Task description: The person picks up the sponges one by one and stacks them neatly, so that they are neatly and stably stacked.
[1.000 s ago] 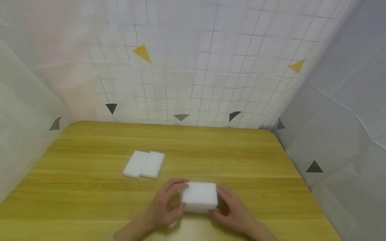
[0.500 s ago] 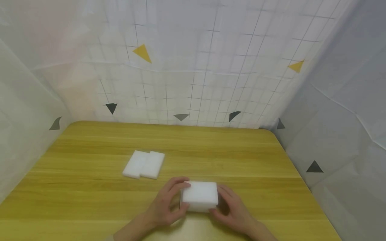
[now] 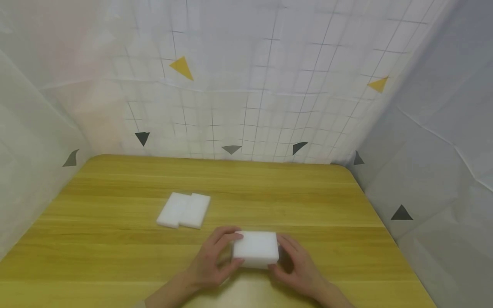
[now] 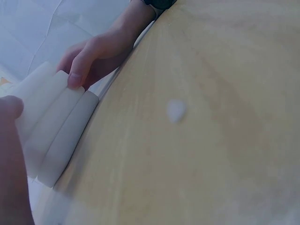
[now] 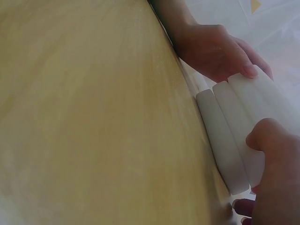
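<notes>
A neat stack of several white sponge blocks (image 3: 256, 246) lies flat on the table near the person. My left hand (image 3: 209, 261) grips its left end, thumb on the near face and fingers at the far corner. At the right end my right hand (image 3: 298, 267) holds it the same way, thumb low on the near face. The left wrist view shows the stacked layers (image 4: 58, 119) from the side, the lowest one down at the tabletop. In the right wrist view the right thumb (image 5: 262, 136) presses a middle layer's near face.
Two more white sponges, a left one (image 3: 173, 209) and a right one (image 3: 196, 210), lie side by side farther back on the wooden table (image 3: 289, 196). White sheeting (image 3: 231, 102) with grid lines and triangle marks encloses the back and sides.
The stack has shifted very slightly, and its layers look more evenly lined up at the near right corner. Both hands keep their grip; the two other sponges have not moved.
</notes>
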`<action>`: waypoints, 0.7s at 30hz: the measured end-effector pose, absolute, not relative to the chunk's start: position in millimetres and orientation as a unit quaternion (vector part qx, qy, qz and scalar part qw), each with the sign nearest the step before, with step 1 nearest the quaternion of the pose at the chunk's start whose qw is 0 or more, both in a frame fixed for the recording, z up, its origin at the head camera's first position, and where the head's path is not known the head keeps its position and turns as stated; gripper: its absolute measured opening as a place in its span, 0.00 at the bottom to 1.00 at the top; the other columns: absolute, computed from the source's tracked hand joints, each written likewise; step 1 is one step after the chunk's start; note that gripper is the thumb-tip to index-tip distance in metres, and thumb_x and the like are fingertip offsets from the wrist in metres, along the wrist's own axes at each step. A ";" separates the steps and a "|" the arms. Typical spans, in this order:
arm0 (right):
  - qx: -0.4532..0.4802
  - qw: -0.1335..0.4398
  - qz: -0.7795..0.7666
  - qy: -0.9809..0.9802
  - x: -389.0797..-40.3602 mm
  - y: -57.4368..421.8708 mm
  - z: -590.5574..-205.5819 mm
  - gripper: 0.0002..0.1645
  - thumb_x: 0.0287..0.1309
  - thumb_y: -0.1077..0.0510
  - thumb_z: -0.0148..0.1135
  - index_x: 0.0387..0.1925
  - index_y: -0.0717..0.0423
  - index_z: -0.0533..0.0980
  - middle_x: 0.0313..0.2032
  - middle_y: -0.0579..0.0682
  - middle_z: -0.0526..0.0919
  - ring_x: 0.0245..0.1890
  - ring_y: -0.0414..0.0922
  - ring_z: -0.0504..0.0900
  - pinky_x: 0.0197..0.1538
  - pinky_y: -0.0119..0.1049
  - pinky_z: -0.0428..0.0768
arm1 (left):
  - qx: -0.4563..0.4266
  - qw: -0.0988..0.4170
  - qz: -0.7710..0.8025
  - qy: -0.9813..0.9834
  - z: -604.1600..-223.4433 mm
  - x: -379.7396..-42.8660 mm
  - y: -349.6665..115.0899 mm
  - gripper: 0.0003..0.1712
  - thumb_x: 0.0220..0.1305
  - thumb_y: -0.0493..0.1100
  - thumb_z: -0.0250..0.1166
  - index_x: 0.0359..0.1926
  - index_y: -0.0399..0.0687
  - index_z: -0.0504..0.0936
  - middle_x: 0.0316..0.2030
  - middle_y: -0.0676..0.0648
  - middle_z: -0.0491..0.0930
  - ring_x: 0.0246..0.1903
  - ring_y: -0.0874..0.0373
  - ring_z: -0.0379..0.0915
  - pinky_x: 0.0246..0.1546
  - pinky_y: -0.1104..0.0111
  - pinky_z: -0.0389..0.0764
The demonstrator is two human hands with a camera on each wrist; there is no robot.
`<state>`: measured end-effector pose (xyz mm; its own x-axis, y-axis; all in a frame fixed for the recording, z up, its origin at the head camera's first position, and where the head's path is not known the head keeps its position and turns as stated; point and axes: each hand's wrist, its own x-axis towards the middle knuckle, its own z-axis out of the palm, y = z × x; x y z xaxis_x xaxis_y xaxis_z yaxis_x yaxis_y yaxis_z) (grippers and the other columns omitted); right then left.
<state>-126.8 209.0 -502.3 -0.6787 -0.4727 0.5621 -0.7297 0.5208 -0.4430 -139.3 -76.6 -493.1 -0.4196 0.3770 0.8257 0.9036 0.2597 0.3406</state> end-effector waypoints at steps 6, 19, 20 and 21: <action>0.355 0.189 0.341 -0.850 -127.7 209.3 -502.5 0.43 0.49 0.52 0.77 0.66 0.54 0.70 0.58 0.51 0.78 0.57 0.47 0.78 0.69 0.24 0.66 | -0.440 0.301 -0.419 -0.735 -493.4 -140.1 -76.9 0.26 0.64 0.48 0.67 0.58 0.38 0.76 0.56 0.37 0.76 0.56 0.48 0.75 0.67 0.68 0.71; 0.371 0.200 0.337 -0.842 -126.1 207.4 -498.0 0.44 0.47 0.53 0.77 0.67 0.52 0.70 0.58 0.46 0.78 0.57 0.45 0.78 0.67 0.24 0.68 | -0.460 0.316 -0.421 -0.715 -494.1 -142.6 -75.6 0.27 0.64 0.47 0.68 0.57 0.34 0.76 0.55 0.34 0.76 0.55 0.45 0.75 0.64 0.65 0.74; 0.371 0.199 0.340 -0.841 -126.2 207.3 -498.0 0.44 0.47 0.53 0.77 0.67 0.51 0.70 0.58 0.46 0.78 0.57 0.44 0.78 0.67 0.24 0.68 | -0.460 0.317 -0.421 -0.715 -494.0 -142.5 -75.9 0.27 0.64 0.47 0.68 0.57 0.34 0.76 0.55 0.35 0.76 0.55 0.46 0.75 0.64 0.65 0.74; 0.373 0.196 0.342 -0.840 -126.5 207.1 -498.1 0.44 0.47 0.53 0.77 0.67 0.51 0.70 0.58 0.46 0.78 0.57 0.44 0.78 0.67 0.24 0.69 | -0.459 0.317 -0.421 -0.715 -493.8 -142.4 -76.2 0.26 0.64 0.47 0.67 0.57 0.34 0.76 0.55 0.35 0.76 0.55 0.46 0.75 0.65 0.65 0.74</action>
